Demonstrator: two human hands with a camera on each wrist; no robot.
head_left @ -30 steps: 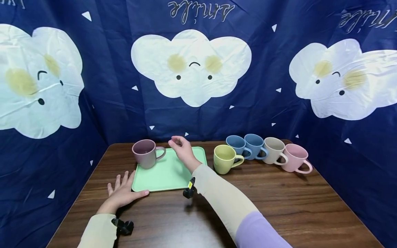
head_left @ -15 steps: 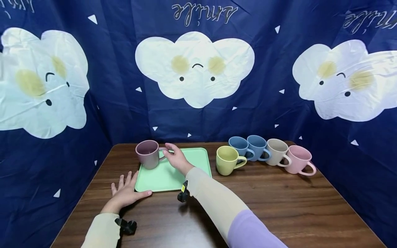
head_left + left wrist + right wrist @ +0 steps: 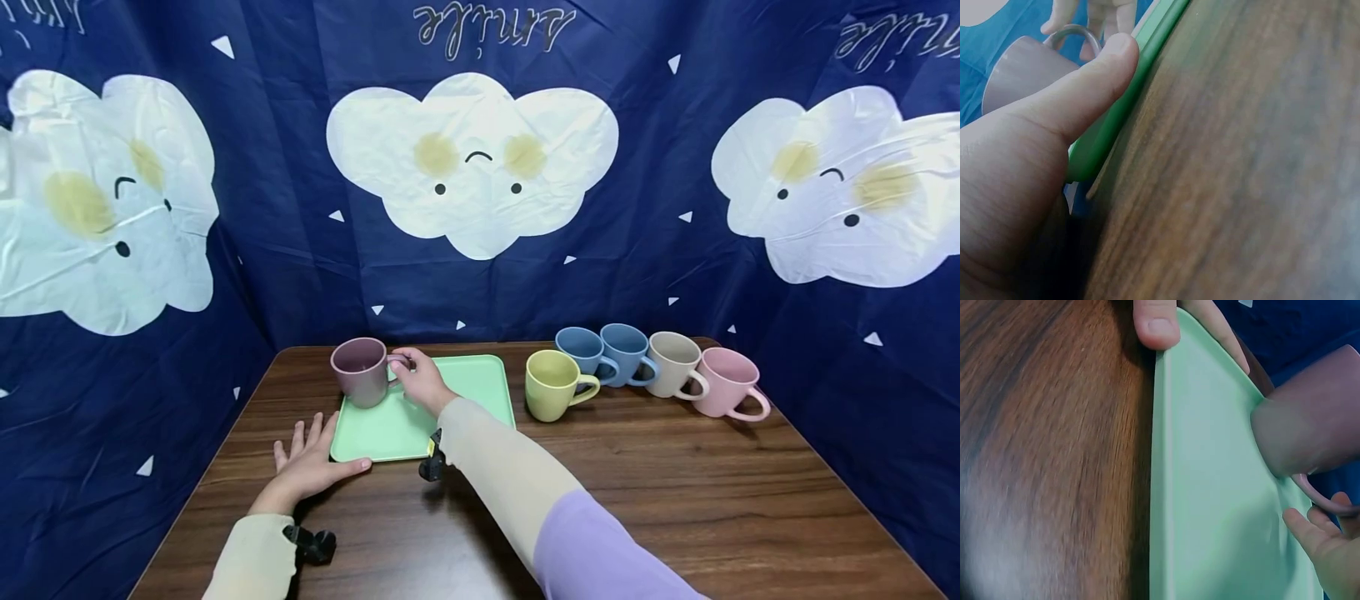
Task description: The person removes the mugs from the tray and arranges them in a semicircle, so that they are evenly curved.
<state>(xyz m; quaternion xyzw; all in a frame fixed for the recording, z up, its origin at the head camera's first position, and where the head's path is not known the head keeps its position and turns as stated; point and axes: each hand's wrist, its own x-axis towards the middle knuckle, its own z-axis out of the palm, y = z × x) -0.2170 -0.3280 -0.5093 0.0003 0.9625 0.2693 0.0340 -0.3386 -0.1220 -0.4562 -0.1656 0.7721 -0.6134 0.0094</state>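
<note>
A mauve mug (image 3: 362, 377) stands upright on the left part of the mint-green tray (image 3: 468, 383), its handle facing right. My right hand (image 3: 422, 385) reaches over the tray and pinches that handle. In the right wrist view, fingers of the right hand (image 3: 1335, 553) curl at the handle, low by the tray surface. My left hand (image 3: 311, 467) is spread at the tray's near left corner. Its thumb (image 3: 1094, 84) lies straight along the front edge, and the other fingers extend along the left side.
To the right of the tray stands a yellow mug (image 3: 550, 387). Behind and beyond it, two blue mugs (image 3: 624, 357), a beige mug (image 3: 670, 367) and a pink mug (image 3: 723, 383) form a row on the wooden table (image 3: 675, 500). A dark blue cloth (image 3: 660, 258) surrounds the table.
My right hand has moved left and down from above the tray to the mauve mug's handle and closed on it. My left hand stays at the tray corner.
</note>
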